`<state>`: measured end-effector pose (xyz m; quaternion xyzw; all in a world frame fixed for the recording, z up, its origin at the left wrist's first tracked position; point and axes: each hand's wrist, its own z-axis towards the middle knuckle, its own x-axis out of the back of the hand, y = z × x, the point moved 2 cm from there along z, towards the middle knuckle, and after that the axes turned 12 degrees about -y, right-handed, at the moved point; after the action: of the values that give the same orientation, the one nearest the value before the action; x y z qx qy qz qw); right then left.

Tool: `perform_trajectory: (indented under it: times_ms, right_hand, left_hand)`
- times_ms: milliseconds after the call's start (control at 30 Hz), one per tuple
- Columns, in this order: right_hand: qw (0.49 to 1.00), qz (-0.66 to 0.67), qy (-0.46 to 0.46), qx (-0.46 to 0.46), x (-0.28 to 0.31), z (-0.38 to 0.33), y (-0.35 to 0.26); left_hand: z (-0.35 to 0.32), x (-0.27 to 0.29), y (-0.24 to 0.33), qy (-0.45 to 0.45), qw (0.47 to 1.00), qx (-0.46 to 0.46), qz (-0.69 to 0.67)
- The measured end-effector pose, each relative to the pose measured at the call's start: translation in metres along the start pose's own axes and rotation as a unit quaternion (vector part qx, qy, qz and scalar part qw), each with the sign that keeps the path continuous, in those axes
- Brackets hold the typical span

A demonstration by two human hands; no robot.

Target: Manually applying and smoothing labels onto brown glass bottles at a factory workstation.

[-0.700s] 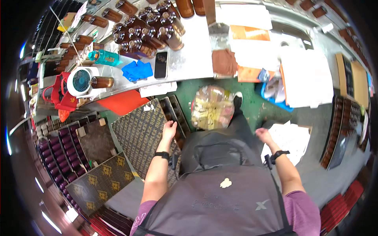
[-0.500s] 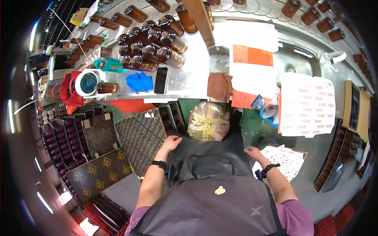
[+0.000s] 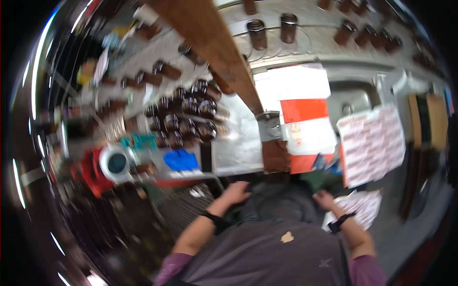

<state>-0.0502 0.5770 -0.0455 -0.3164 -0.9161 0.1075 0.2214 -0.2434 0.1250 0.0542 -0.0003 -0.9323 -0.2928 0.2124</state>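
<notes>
A fan [image 3: 117,163] stands toward the left of the desk [image 3: 236,155]; on this side of the desk come left hand [image 3: 235,193], apron [image 3: 276,252], right hand [image 3: 324,199], papers [image 3: 366,209]. Blurred: I cannot tell either grip's state.

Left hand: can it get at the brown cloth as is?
Probably yes: the brown cloth lies at the near edge of the bench, and nothing visible blocks the left hand, though blur makes depth hard to judge.
</notes>
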Motion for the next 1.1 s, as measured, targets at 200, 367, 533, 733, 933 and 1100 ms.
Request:
perform_trajectory:
  times_ms: [200, 367, 533, 733, 933, 1100]
  right_hand:
    - [0.992, 0.048, 0.115, -0.009, 0.017, -0.060, -0.179]
    - [0.968, 0.088, 0.164, 0.167, -0.019, -0.032, -0.224]
    - [0.821, -0.415, 0.164, 0.355, -0.055, 0.011, -0.250]
    - [0.861, -0.309, 0.083, 0.396, -0.053, 0.039, -0.184]
    - [0.893, -0.151, 0.005, 0.424, -0.041, 0.050, -0.094]
    - [0.932, 0.019, -0.062, 0.357, -0.027, 0.088, -0.124]
  left_hand:
    - [-0.062, 0.098, 0.012, -0.153, 0.937, -0.193, -0.250]
    - [-0.047, 0.137, -0.027, -0.157, 0.932, -0.218, -0.243]
    - [-0.037, 0.135, -0.071, -0.149, 0.931, -0.212, -0.258]
    - [0.036, 0.121, -0.114, -0.091, 0.927, -0.229, -0.285]
    - [0.064, 0.074, -0.186, -0.056, 0.931, -0.209, -0.294]
    - [0.108, -0.029, -0.198, -0.104, 0.915, -0.207, -0.329]
